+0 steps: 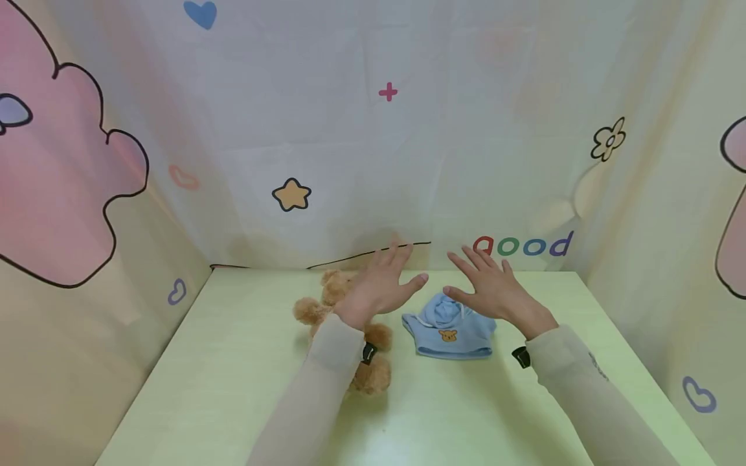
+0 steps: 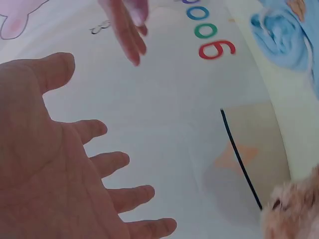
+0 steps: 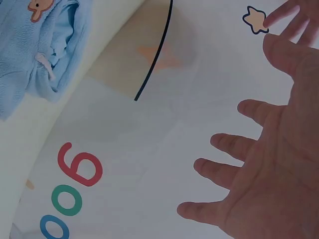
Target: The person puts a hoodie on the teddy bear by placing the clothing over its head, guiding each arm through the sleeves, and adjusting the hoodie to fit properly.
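Both hands are held up in the air with their fingers spread, and neither holds anything. In the head view my left hand (image 1: 377, 288) is in front of a light brown teddy bear (image 1: 373, 375), hiding much of its body. My right hand (image 1: 494, 288) hovers by a small light blue hoodie (image 1: 451, 336) and overlaps its upper right part. The hoodie lies flat, with a bear patch on its chest and white drawstrings. The left wrist view catches the bear's fur (image 2: 294, 211) at the lower right corner; in the right wrist view the hoodie (image 3: 50, 59) is at upper left.
A pale table (image 1: 233, 375) bears the bear and hoodie. Behind it hangs a white backdrop sheet (image 1: 350, 142) printed with a star, a flower and the word "good". Similar printed sheets enclose the left and right sides. Dark straps are at both wrists.
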A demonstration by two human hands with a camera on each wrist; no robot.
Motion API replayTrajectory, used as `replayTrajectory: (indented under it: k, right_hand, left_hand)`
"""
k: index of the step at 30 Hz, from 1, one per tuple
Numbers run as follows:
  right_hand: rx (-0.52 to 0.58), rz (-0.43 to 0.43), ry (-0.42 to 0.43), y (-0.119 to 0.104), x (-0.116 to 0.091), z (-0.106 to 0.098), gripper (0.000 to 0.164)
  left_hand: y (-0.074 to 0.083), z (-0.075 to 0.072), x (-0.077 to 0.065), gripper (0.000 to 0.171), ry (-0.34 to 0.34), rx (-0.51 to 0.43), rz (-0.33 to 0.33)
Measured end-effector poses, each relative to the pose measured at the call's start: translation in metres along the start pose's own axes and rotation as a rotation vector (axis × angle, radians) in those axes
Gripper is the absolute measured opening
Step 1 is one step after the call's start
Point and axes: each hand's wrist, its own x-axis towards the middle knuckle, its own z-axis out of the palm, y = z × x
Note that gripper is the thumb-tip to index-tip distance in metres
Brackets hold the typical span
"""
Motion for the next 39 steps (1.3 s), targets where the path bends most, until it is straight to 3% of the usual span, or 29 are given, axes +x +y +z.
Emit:
replayTrajectory:
  k: [4,10,18,25,33,39]
  right_hand:
    - [0.007,0.008,-0.003,0.004,-0.003,0.003,0.078]
    - [0.010,0.022,-0.002,0.012,-0.004,0.011,0.077]
    - [0.020,0.066,-0.029,0.026,-0.007,0.035,0.078]
    - [0.042,0.098,-0.065,0.039,-0.007,0.046,0.078]
    - [0.071,0.096,-0.127,0.051,-0.005,0.065,0.077]
    - [0.128,0.126,-0.129,0.056,-0.003,0.077,0.069]
  left_hand:
    - [0.010,0.011,0.002,0.072,0.023,-0.036,-0.013]
    - [0.021,0.028,0.005,0.071,0.054,-0.117,-0.086]
    - [0.037,0.068,0.010,0.066,0.071,-0.172,-0.141]
    - [0.052,0.095,0.021,0.058,0.143,-0.220,-0.162]
    - [0.049,0.124,0.031,0.052,0.104,-0.201,-0.191]
    - [0.041,0.140,0.044,0.059,0.205,-0.153,-0.236]
